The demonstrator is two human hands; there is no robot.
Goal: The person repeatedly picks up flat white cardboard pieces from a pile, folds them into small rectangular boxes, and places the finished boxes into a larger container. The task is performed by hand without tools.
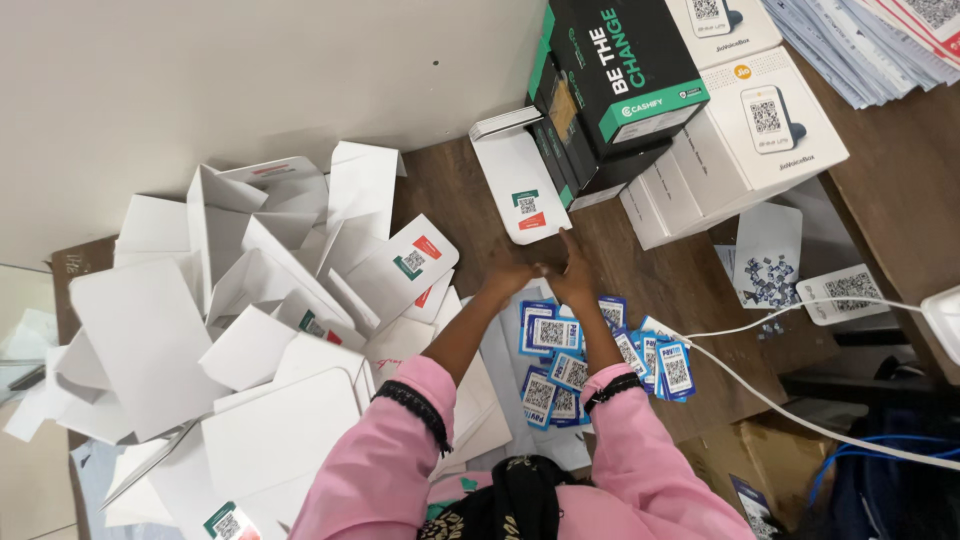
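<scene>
Your left hand (508, 275) and right hand (572, 272) meet fingertip to fingertip just above the loose heap of small blue-bordered code stickers (590, 360) on the dark wooden table (650, 280), fingers curled together, though you cannot tell whether they pinch a sticker or anything else. Just beyond the heap, a white folded card stand with a red-and-green code label (520, 190) lies flat against the stack of black-and-green boxes (610, 90). Judging by the big scattered pile of white folded card stands (250, 330) left of the heap, many showing no label, and the stickers still unused, most of the labelling looks left to do.
</scene>
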